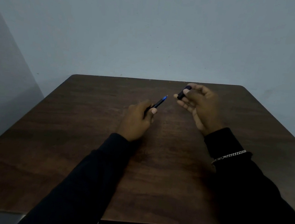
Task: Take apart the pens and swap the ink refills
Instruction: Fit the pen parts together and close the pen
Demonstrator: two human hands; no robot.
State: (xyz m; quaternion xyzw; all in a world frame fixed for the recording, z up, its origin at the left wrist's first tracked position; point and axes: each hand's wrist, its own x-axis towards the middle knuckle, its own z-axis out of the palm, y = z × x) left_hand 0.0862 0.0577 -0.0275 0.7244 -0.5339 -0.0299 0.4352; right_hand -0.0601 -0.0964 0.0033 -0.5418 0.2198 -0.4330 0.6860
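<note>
Holding a dark pen (159,103) with a blue tip in the left grip (137,121), fingers curling round its barrel, tip pointing away over the dark wooden bench (59,157). Pinching a short dark pen piece (182,93) between thumb and fingers of the right grip (202,107), raised near the pen's tip but apart from it. Wearing dark sleeves (83,186), a chain bracelet (230,155) lying over the right one.

Left hand (138,121) low, knuckles up, fingers curled round pen (159,103), right hand (201,107) held higher, palm facing left, thumb and fingertips pinching pen cap (182,93), hands apart
</note>
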